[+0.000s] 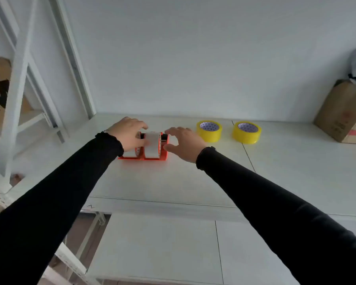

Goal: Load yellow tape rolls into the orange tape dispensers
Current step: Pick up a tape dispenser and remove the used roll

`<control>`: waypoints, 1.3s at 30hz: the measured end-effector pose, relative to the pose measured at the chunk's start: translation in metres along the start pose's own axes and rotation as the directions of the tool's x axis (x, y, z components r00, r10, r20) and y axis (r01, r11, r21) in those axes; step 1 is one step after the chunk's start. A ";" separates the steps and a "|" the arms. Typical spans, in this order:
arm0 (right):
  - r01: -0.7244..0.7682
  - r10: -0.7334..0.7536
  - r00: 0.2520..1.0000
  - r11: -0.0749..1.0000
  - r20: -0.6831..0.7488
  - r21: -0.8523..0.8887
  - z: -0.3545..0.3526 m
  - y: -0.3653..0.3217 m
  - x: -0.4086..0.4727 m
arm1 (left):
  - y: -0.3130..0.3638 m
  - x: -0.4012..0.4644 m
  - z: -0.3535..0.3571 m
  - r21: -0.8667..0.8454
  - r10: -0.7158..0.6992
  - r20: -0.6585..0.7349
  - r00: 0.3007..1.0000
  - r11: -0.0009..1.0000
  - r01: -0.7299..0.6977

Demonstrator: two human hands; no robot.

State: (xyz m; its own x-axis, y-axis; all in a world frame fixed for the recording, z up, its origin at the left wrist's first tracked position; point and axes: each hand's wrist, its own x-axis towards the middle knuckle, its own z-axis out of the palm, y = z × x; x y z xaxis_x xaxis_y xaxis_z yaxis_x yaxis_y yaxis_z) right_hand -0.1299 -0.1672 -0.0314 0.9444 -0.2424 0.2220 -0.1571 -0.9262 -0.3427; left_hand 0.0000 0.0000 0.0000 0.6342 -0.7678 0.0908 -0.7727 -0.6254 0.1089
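Observation:
Two orange tape dispensers (pixel 152 158) stand side by side on the white table, each holding a pale, whitish roll (pixel 152 145). My left hand (pixel 127 138) rests on the left dispenser, fingers touching the rolls; whether it grips one I cannot tell. Just right of the dispensers, my right hand (pixel 184 144) hovers with fingers spread and nothing in it. Two yellow tape rolls lie flat farther right: the nearer yellow roll (pixel 209 131) is beside my right hand, the other yellow roll (pixel 246 132) sits past it.
A cardboard box (pixel 343 114) with a grey bag on top stands at the far right against the wall. White shelf framing (pixel 19 83) rises at the left. The table's front edge (pixel 162 202) runs below my arms.

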 end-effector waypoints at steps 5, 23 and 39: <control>-0.174 0.176 0.984 0.946 0.018 0.275 0.029 -0.008 0.020 | -0.010 0.013 0.011 0.027 0.052 -0.022 0.998 0.998 -0.052; -0.038 0.387 0.875 0.656 -0.292 0.754 -0.001 0.008 -0.012 | 0.062 0.032 0.015 -0.995 0.008 0.096 0.995 -0.012 0.096; -0.521 0.578 0.646 0.811 -0.498 0.266 -0.118 0.271 -0.148 | 0.272 0.055 0.038 -0.958 0.116 0.089 0.989 -0.263 0.117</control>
State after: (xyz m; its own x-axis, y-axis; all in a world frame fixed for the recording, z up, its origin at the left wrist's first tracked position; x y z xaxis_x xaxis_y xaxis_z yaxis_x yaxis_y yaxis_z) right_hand -0.3461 -0.4161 -0.0493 0.3751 -0.8362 0.4001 -0.5428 -0.5481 -0.6364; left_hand -0.1769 -0.2176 -0.0032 0.5353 -0.8445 0.0144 0.3035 0.2082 0.9298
